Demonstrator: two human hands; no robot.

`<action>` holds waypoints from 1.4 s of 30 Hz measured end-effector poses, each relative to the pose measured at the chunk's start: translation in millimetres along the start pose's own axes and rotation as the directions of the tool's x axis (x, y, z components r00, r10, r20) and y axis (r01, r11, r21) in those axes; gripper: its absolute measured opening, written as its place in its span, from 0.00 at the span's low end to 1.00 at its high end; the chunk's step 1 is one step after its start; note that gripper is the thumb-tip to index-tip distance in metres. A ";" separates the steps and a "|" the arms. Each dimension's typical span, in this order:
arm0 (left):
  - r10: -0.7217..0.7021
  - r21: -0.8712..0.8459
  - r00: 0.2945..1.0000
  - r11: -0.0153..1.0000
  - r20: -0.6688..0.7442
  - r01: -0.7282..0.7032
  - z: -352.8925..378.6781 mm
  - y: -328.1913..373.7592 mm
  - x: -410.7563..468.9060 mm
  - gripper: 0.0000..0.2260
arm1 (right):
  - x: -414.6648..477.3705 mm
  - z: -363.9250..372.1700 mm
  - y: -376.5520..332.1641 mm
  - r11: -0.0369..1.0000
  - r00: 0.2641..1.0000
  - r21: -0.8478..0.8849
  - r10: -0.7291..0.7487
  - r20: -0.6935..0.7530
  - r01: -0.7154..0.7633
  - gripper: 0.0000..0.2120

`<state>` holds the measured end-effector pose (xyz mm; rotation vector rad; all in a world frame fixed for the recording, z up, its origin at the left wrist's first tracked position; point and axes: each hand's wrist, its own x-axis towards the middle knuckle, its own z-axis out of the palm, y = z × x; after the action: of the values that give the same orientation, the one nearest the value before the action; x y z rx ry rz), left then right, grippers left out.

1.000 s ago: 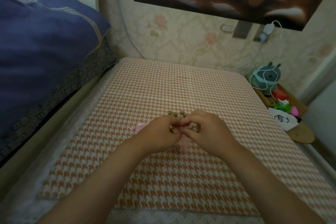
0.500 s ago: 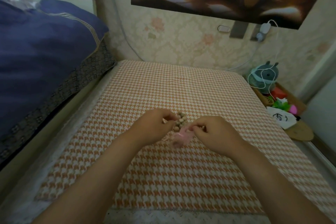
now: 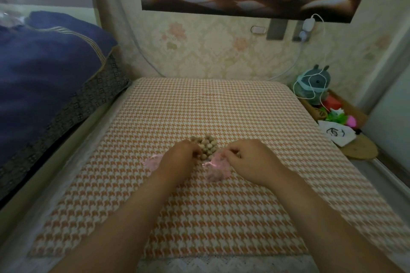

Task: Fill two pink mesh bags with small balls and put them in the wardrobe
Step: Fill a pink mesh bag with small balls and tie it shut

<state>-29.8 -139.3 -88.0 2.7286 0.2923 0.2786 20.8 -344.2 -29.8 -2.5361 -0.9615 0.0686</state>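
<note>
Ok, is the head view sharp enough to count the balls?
Head view: dim, warm light, no glare; wide-angle distortion bows the mattress edges; the small balls form a soft cluster, too blurred to count; the pink mesh bag right of them is smeared.

I see an orange-and-white houndstooth cloth mat (image 3: 210, 106) mid-frame, tan small round balls (image 3: 207, 147), pale pink mesh bags (image 3: 218, 168) and, upper left, a navy blue quilt (image 3: 44, 68).

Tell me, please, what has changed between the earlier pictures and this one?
The hands, touching before, have drawn apart. The left hand went to the small balls, fingers curled at the pile's edge; the right hand pinches the pink mesh bag by its top. The pile, the second pink bag and the checked mat stayed put.
</note>
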 end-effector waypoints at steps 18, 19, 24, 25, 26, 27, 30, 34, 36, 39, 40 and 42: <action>0.199 -0.314 0.971 0.921 -0.132 -0.232 -32.6 48.5 -15.8 0.05 | -0.5 -6.5 -6.4 0.998 0.998 0.032 0.057 0.025 -0.058 0.11; 0.172 -0.318 0.981 0.928 -0.091 -0.192 -32.5 45.9 -16.2 0.05 | -0.7 -6.2 -6.0 0.997 0.998 0.041 0.060 0.019 -0.061 0.12; 0.107 -0.410 0.994 0.906 -0.020 -0.105 -35.9 41.4 -13.2 0.08 | -0.2 -4.3 -5.5 0.999 0.999 0.019 0.047 0.013 -0.047 0.13; 0.083 -0.441 0.996 0.892 -0.043 -0.094 -38.2 39.4 -10.9 0.07 | 0.0 -4.0 -5.6 0.999 0.999 0.015 0.040 0.010 -0.040 0.14; 0.054 -0.452 0.996 0.889 -0.068 -0.079 -40.2 35.9 -8.3 0.07 | 0.0 -4.1 -5.4 0.999 0.999 0.015 0.037 0.007 -0.037 0.13; 0.026 -0.442 0.995 0.895 -0.092 -0.064 -41.7 31.6 -5.8 0.06 | 0.0 -3.8 -5.1 0.999 0.999 0.018 0.036 0.006 -0.036 0.13; -0.020 -0.345 0.995 0.938 -0.095 -0.014 -35.6 13.8 1.2 0.08 | 0.8 -2.5 -3.6 0.999 1.000 0.029 0.027 0.001 -0.027 0.13; 0.009 -0.221 1.000 0.975 0.001 -0.009 -12.5 1.5 7.7 0.08 | 2.6 -0.7 -0.4 0.999 1.000 0.034 0.020 -0.002 -0.020 0.12; 0.052 -0.190 0.998 0.981 0.022 -0.047 -3.6 1.0 11.1 0.07 | 3.4 -0.2 0.4 0.999 1.000 0.043 0.019 -0.005 -0.018 0.12; 0.076 -0.171 0.996 0.983 0.035 -0.069 2.1 3.2 10.9 0.07 | 3.8 -0.7 -0.1 0.998 1.000 0.061 0.006 -0.003 -0.005 0.12; 0.067 -0.158 0.997 0.986 0.045 -0.059 2.9 3.7 10.1 0.07 | 3.8 -0.7 -0.4 0.998 1.000 0.066 0.003 0.000 -0.003 0.12; 0.053 -0.133 0.997 0.990 0.056 -0.045 5.0 4.3 8.8 0.06 | 3.3 -0.6 -1.1 0.997 1.000 0.072 0.000 0.000 0.000 0.12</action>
<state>-19.6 -142.8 -89.5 2.6110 0.1833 0.2216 22.7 -341.6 -28.5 -2.4704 -0.9419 0.1015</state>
